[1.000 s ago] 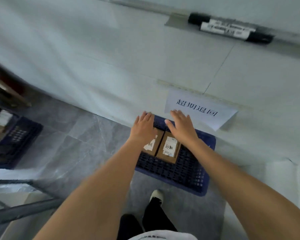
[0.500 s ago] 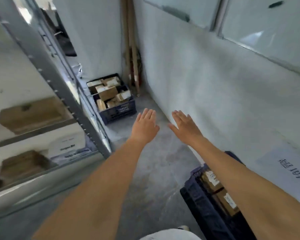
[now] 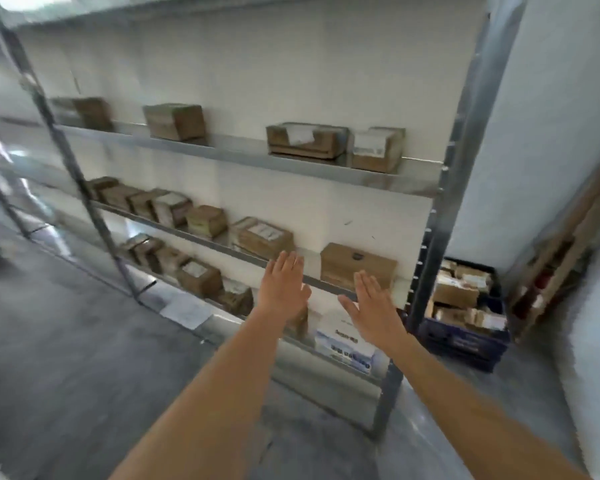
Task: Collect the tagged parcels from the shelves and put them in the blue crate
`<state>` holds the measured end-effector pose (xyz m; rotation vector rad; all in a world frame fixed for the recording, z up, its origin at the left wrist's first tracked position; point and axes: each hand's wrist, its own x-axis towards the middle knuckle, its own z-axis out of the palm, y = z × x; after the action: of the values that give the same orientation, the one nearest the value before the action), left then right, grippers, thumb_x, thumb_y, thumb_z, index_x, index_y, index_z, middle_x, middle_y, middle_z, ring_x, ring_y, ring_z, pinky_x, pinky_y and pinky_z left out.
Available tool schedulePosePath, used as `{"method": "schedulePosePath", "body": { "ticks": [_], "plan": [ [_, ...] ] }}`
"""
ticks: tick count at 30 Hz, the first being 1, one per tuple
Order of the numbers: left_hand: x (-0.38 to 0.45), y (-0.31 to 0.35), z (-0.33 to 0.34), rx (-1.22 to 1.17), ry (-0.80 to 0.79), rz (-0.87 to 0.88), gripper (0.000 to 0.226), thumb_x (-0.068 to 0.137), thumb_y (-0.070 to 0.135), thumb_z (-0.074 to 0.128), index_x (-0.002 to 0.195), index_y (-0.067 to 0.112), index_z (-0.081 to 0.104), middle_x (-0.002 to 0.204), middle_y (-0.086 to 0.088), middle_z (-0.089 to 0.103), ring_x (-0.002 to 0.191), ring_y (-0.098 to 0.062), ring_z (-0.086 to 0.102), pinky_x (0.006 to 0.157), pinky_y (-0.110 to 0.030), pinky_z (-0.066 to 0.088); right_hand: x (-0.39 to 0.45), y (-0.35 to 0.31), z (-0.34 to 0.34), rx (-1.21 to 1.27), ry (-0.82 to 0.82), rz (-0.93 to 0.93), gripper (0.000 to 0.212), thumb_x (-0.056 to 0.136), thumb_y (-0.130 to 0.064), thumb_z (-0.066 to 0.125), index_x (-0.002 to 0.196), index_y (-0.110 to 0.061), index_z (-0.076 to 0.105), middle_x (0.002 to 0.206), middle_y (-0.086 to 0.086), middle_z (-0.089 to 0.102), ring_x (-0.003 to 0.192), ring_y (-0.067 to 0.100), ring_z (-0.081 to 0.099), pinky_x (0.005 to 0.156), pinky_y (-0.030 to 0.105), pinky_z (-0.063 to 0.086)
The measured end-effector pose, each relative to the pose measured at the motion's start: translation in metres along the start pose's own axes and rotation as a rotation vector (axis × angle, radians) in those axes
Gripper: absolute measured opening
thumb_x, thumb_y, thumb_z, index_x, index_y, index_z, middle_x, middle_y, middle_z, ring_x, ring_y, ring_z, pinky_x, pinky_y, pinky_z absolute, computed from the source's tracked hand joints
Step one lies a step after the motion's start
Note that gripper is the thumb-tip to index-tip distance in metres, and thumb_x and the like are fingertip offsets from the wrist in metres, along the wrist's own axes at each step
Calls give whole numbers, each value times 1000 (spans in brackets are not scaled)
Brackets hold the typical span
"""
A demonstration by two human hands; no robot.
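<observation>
1. Now both hands, left hand point(image 3: 284, 289) and right hand point(image 3: 373, 306), are raised before the metal shelving point(image 3: 440, 216), fingers straight, holding nothing.
2. Cardboard parcels point(image 3: 262, 237) sit on its shelves.
3. Right of the shelving, a blue crate point(image 3: 465, 344) holds parcels.

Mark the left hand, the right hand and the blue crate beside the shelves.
left hand point(image 3: 284, 289): head view, back of the hand.
right hand point(image 3: 374, 306): head view, back of the hand.
blue crate point(image 3: 465, 344): head view, front wall.
</observation>
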<state>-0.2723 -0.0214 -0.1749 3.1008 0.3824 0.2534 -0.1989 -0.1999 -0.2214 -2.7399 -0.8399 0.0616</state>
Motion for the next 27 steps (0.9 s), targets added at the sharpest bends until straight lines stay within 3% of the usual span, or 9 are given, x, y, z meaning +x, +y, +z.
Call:
{"method": "schedulePosePath", "body": {
  "ticks": [5, 9, 15, 20, 27],
  "plan": [
    [-12, -81, -38, -40, 74, -228, 65, 100, 36, 36, 154, 11, 9, 161, -7, 8, 149, -25, 0, 121, -41, 4, 55, -72, -17, -60, -133, -174, 77, 102, -55, 22, 155, -10, -9, 164, 6, -11, 151, 24, -8, 121, 45, 1],
    [-36, -144, -49, -46, 108, -360, 59, 100, 36, 36, 152, 13, 20, 162, -7, 7, 149, -25, -3, 122, -43, 3, 95, -127, -27, -82, -132, -296, 78, 101, -55, 24, 156, -8, -6, 164, 10, -7, 152, 26, -4, 123, 44, 4],
    [-64, -236, -66, -70, 138, -558, 67, 99, 39, 39, 154, 14, 10, 162, -5, 7, 150, -22, -2, 122, -40, 3, 139, -224, -34, -112, -91, -412, 77, 101, -56, 26, 157, -12, -2, 164, 9, -3, 151, 28, 5, 121, 45, 10],
    [-49, -294, -82, -74, 166, -591, 66, 99, 38, 39, 154, 14, 11, 162, -4, 8, 150, -21, -1, 122, -40, 3, 174, -290, -30, -92, -95, -494, 78, 100, -57, 26, 156, -12, -7, 164, 6, -10, 152, 24, -3, 122, 47, 8],
    [-15, -360, -86, -46, 159, -586, 68, 99, 40, 41, 154, 16, 9, 162, -5, 6, 149, -21, -2, 122, -41, 5, 241, -351, -12, -54, -110, -509, 77, 101, -56, 28, 156, -13, -4, 165, 6, -6, 152, 24, -4, 122, 46, 5]
  ]
}}
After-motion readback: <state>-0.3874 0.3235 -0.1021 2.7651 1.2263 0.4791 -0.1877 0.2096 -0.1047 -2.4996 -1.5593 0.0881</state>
